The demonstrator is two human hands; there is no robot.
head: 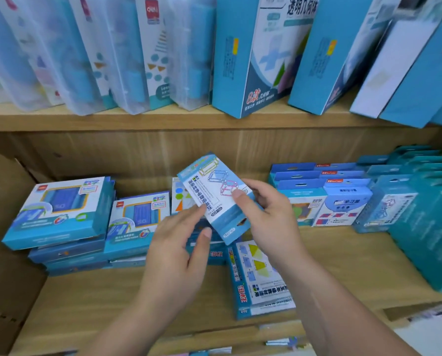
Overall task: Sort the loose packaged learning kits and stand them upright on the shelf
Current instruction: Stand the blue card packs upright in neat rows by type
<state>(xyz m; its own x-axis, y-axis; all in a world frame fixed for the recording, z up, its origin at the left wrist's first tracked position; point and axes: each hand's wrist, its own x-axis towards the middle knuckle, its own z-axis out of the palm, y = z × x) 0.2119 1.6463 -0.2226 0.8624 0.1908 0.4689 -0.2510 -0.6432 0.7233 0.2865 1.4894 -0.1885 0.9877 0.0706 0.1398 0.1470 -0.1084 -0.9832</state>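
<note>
A small blue-and-white kit box (pixel 212 191) with cube-frame drawings is held tilted, upside down, above the middle of the lower shelf (pixel 343 255). My right hand (pixel 263 214) grips its right edge, thumb on the front. My left hand (pixel 179 253) touches its lower left corner with thumb and forefinger. Under the hands lies a flat kit (pixel 258 276) with triangle pictures, near the shelf's front edge. Two stacks of flat blue kits (pixel 60 214) lie at the left. Upright kits (pixel 343 199) stand in rows at the right.
The upper shelf (pixel 163 119) carries tall blue boxes (pixel 256 55) and clear plastic cases (pixel 91 55), leaning. A cardboard wall (pixel 6 253) closes the lower shelf's left side. Bare wood shows at the front left (pixel 91 299) and front right of the lower shelf.
</note>
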